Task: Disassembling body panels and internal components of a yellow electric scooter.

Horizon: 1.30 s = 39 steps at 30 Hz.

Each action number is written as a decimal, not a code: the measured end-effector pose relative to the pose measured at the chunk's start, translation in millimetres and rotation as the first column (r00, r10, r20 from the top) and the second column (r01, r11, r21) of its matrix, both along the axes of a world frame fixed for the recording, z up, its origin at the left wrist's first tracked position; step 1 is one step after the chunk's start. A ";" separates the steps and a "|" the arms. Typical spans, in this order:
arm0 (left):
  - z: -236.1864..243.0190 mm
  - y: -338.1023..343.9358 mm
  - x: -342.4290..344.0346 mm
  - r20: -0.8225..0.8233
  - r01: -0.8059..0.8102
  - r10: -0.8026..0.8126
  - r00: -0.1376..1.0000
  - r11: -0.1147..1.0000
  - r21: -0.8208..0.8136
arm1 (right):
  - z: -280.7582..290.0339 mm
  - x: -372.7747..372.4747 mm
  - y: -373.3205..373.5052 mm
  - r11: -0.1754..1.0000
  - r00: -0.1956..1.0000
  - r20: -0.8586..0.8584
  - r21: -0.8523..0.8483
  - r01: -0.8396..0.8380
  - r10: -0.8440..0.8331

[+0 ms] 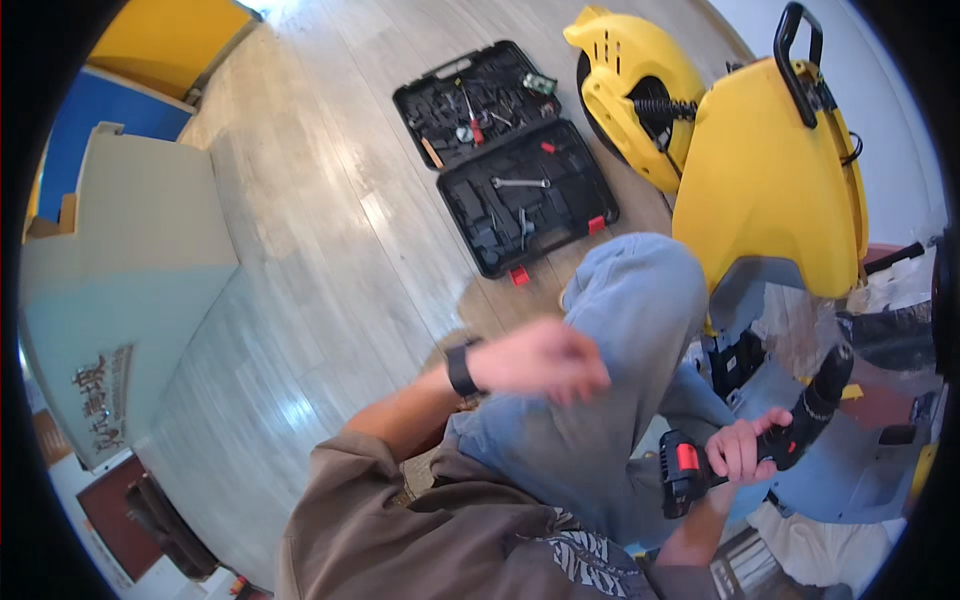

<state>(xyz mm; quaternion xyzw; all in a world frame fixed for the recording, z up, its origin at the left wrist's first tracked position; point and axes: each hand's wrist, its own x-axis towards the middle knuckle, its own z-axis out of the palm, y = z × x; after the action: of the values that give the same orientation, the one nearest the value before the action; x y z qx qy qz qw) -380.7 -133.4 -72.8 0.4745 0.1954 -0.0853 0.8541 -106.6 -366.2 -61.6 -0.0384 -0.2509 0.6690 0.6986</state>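
My right hand (738,450) is closed round the grip of a black and red cordless drill (806,420), its chuck pointing up to the right and its battery at the lower left. My left hand (548,362), with a dark band on the wrist, is blurred in front of my raised left knee (640,285). Its fingers look bent, but I cannot make out whether it holds anything. Beside my right hand lies a curved grey panel (850,482), and above it stands a yellow machine body (760,180) with a black handle on top and dark parts underneath.
An open black tool case (470,205) with wrenches and a screwdriver lies on the wooden floor (320,200). A yellow part with a wheel and spring (635,90) stands behind it. A pale counter (120,220) is at the left, a brown board (115,515) at the lower left.
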 end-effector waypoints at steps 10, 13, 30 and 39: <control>-361.1 85.2 -30.8 -0.500 0.072 0.610 0.615 0.588 0.805 | -15.8 12.5 -72.2 0.877 0.953 -0.233 -0.477 0.059 -0.191; -404.9 85.6 -25.7 -0.594 -0.046 0.683 0.425 0.672 0.739 | -22.8 6.3 -79.1 0.791 0.882 -0.325 -0.607 0.081 -0.340; -451.4 85.4 42.3 -0.735 -0.325 0.670 0.102 0.721 0.612 | -77.8 28.3 -82.9 0.534 0.880 -0.305 -0.842 -0.070 -0.364; -522.6 99.7 19.9 -0.779 -0.510 0.589 -0.212 0.614 0.603 | -93.3 24.5 -85.2 0.454 0.863 -0.302 -0.886 -0.097 -0.405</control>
<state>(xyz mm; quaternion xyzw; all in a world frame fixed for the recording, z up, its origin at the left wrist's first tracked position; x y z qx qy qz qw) -360.8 -33.7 -595.4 0.1832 0.8826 0.0218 0.4323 -82.1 -451.4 -154.9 -0.2509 0.3131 0.6191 0.6751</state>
